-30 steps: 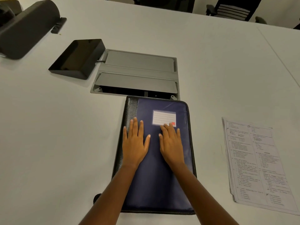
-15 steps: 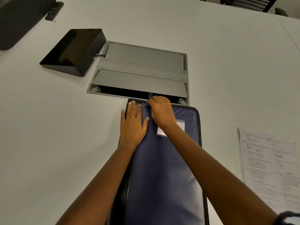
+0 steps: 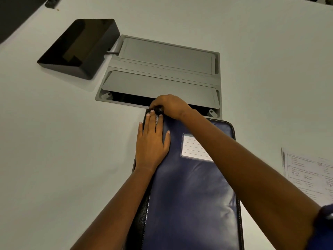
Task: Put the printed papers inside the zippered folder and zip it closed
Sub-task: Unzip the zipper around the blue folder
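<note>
Head view: zippered folder (image 3: 194, 195) lies flat and closed on the white bench (image 3: 54, 159), long side running away from the person. Navy cover w/ pale stitching round the edge and a black grained strip down the left side. A clear label pocket (image 3: 193, 147) w/ a lined white card sits in the upper right part. The folder's far end is just beside a grey hatch (image 3: 162, 73) set in the bench. A black device (image 3: 79, 47) is left of the hatch, apart from the folder. Printed papers (image 3: 310, 172) lie on the bench to the right, well apart from the folder and partly cut by the frame edge, so not inside yet.

Left hand (image 3: 151, 143) is flat on the folder's far left corner, palm down, fingers straight & close, thumb out to the right. Its grip is apart, pressing only. The right forearm crosses the cover diagonally. Right hand (image 3: 171, 105) is at the far edge, just past the left fingertips, fingers curled down. Its grip is clamped on the folder's edge at the zip line; the pull itself is too small to make out. Dark blue sleeve (image 3: 324, 222) shows at the lower right.
</note>
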{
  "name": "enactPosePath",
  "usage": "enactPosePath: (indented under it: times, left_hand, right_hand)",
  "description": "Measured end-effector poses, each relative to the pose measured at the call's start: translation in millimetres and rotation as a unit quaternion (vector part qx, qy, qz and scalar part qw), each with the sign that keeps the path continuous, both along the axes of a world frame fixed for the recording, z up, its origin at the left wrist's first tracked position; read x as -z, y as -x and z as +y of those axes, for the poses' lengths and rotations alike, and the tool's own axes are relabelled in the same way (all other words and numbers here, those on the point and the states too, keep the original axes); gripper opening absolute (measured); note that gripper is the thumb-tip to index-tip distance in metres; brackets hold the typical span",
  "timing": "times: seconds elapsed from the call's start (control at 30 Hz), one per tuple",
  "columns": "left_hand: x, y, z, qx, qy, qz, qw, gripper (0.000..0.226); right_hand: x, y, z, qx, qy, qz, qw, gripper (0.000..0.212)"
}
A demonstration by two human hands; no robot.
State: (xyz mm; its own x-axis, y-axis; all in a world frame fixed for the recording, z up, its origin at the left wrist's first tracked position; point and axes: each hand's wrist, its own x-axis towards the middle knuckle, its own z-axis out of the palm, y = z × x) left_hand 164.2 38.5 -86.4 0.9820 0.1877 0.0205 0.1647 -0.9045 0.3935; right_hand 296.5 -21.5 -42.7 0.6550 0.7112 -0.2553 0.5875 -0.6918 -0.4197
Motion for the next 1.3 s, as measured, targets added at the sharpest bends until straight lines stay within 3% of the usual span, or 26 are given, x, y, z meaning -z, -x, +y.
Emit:
enactPosePath:
  times: [0.2, 0.4, 0.6, 0.8, 1.3]
  left_hand:
    - [-2.4, 1.7, -0.4, -0.010, 0.020, -0.003, 1.000, 0.056]
    - [-4.7, 3.8, -0.4, -0.013, 0.031, -0.011, 0.999, 0.054]
    - [-1.9, 7.1, 1.0, -0.009, 0.020, -0.004, 1.000, 0.054]
    - [0.7, 6.0, 2.3, -0.006, 0.000, 0.011, 1.000, 0.056]
    - [-2.0, 6.6, 2.5, 0.004, -0.031, 0.008, 0.999, 0.054]
  right_hand:
    - [-4.7, -4.4, 3.6, -0.035, 0.030, 0.015, 0.999, 0.039]
    - [-2.4, -3.7, 12.6, -0.071, 0.093, -0.092, 0.989, 0.026]
    - [3.7, 4.0, 4.5, -0.072, 0.065, -0.178, 0.979, 0.016]
    - [11.1, 10.1, -3.9, -0.070, 0.054, -0.258, 0.962, 0.021]
    - [8.9, 14.0, -64.2, -0.058, 0.023, -0.362, 0.930, 0.009]
